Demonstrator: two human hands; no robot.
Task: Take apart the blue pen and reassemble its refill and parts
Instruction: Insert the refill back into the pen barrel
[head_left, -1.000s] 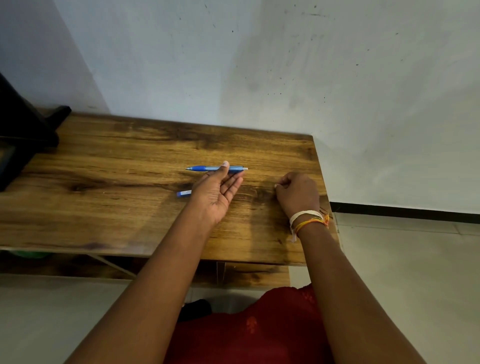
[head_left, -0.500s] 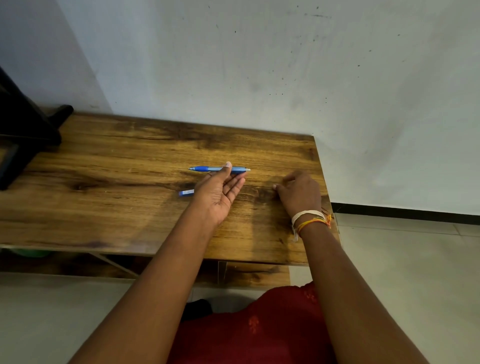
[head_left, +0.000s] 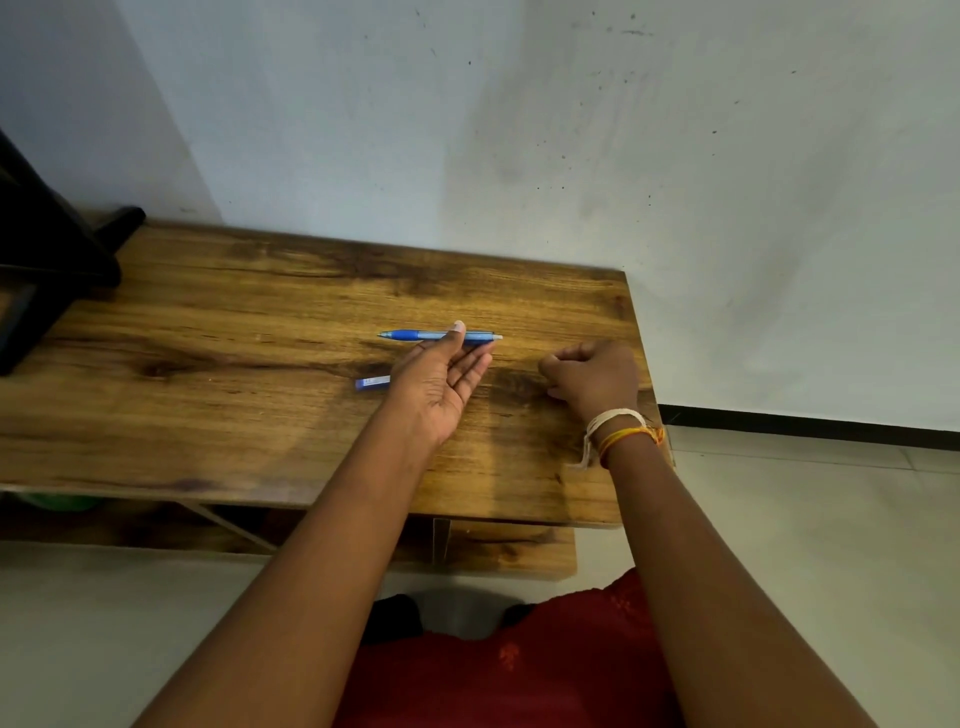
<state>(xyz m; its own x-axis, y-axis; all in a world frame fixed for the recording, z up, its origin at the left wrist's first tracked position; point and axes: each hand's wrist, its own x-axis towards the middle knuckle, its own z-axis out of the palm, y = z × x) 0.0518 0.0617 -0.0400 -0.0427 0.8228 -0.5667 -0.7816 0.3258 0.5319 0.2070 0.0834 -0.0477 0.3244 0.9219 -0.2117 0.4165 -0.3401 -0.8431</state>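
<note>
My left hand (head_left: 441, 384) lies open, palm up, holding nothing, fingertips reaching the blue pen (head_left: 440, 335) so I can scoop it up; the pen lies whole and flat on the counter (head_left: 208, 332); a small blue piece (head_left: 372, 383) sits beside my wrist; my right hand (head_left: 592, 379) rests curled nearby, and whether it holds anything I cannot tell.

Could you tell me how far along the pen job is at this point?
Nothing looks done: the pen lies whole on the table. The left hand is open at it, not gripping; the right hand rests curled. A small blue piece lies nearby. All dismantling and reassembly remains.
</note>
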